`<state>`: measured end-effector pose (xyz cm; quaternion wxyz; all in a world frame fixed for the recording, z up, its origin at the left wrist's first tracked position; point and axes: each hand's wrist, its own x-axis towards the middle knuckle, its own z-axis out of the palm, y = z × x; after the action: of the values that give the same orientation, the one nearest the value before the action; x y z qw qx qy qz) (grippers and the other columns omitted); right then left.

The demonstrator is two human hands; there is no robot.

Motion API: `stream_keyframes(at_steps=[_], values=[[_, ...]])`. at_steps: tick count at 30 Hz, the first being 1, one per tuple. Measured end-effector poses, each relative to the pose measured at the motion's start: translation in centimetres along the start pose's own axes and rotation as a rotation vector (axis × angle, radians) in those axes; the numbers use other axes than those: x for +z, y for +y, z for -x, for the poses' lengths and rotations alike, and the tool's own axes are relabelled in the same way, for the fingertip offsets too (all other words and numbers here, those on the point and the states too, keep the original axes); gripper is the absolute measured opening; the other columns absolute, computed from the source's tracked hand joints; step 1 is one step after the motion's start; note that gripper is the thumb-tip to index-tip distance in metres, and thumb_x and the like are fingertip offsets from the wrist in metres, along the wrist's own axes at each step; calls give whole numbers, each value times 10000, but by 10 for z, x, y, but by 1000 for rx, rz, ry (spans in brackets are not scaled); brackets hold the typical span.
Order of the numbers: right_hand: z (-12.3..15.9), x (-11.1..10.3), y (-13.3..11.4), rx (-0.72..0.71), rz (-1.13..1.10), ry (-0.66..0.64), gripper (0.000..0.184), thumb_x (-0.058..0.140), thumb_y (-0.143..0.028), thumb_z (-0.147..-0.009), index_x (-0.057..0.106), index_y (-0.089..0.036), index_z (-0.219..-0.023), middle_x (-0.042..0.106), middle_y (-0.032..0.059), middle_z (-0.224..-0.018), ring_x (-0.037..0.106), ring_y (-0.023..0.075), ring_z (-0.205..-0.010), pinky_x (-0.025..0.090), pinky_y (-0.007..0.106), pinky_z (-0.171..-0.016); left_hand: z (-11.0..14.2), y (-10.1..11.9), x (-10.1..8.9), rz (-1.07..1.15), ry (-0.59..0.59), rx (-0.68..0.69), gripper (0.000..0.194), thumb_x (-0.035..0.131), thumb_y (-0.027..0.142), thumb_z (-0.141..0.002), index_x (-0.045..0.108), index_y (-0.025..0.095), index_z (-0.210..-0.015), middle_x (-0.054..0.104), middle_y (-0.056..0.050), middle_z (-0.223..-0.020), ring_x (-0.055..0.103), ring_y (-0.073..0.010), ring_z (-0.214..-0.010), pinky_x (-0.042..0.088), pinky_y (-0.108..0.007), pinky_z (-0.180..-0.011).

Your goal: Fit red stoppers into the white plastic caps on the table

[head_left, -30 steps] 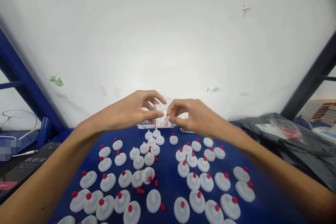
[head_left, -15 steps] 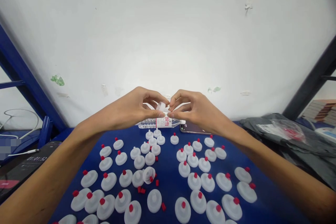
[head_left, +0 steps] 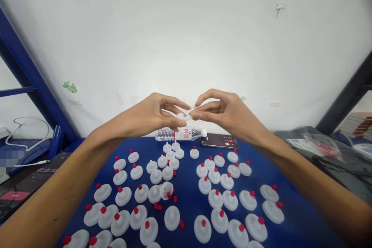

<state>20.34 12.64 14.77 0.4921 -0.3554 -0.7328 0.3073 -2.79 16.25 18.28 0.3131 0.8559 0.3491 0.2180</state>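
My left hand (head_left: 151, 114) and my right hand (head_left: 222, 111) meet in the air above the far end of a blue table (head_left: 187, 193). Between their pinched fingertips is a small white cap piece (head_left: 182, 116); both hands grip it. Below them many white disc-shaped caps with red tips (head_left: 215, 198) stand spread over the table. A few caps near the middle have no red tip (head_left: 171, 217), and several loose red tips (head_left: 157, 206) lie beside them.
A clear water bottle (head_left: 181, 134) lies on its side at the table's far edge, next to a phone (head_left: 220, 140) with its screen lit. Grey plastic bags (head_left: 328, 155) are heaped at the right. A dark device (head_left: 26, 186) and white cables (head_left: 27, 139) sit at the left.
Both hands have risen from just over the bottle, still pinching the white piece. The bottle and phone, earlier partly hidden behind them, are in full view.
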Motion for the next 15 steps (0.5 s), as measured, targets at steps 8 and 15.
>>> stream_keyframes(at_steps=[8,15], values=[[-3,-2,11,13,-102,-33,198,828,-319,-860,699,-215,-968,825,24,-895,775,197,-890,560,354,-852,1,0,5,78,-6,2,715,824,372,-850,515,306,-1491,818,2,-1065,794,-196,-931,620,-332,-877],[-6,-3,26,128,-232,-137,220,844,-387,-852,716,-237,-950,770,0,-930,704,155,-888,513,326,-865,-1,-2,6,106,49,58,676,857,288,-812,560,341,-1416,817,15,-1090,790,-183,-957,615,-273,-824]])
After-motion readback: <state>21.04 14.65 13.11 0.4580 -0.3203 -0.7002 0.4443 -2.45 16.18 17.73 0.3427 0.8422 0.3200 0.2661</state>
